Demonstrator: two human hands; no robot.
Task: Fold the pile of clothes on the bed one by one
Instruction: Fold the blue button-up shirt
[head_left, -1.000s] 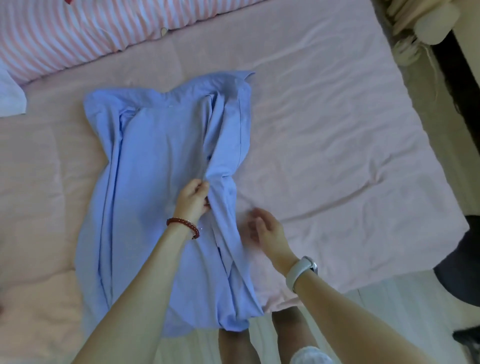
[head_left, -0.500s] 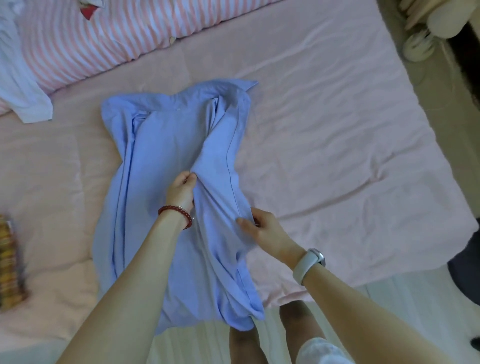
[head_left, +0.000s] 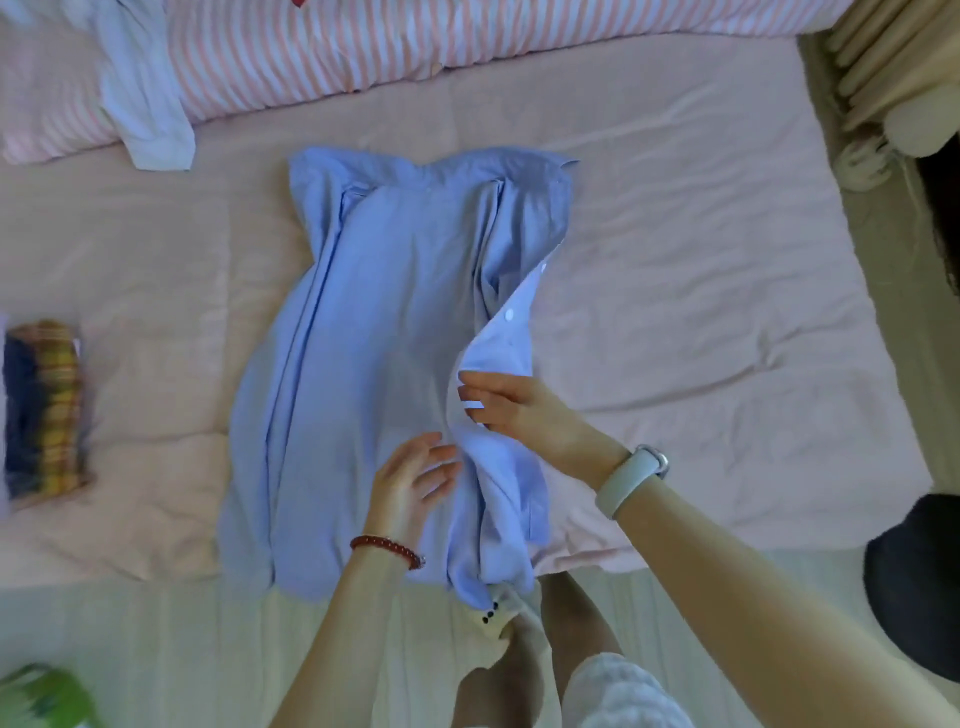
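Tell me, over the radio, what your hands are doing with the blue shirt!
Right hand pinching blue shirt's button edge, lifted. Left hand open, flat on shirt. Nothing in the way.

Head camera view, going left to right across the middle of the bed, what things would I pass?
Folded yellow and navy plaid garment → light blue button shirt lying flat on the pink bedsheet → right hand gripping the shirt's buttoned edge → dark round object beyond the bed's corner.

Right hand (head_left: 511, 410) pinches blue shirt (head_left: 384, 332) placket (buttons showing); left hand (head_left: 410, 480) seemingly flat on shirt.
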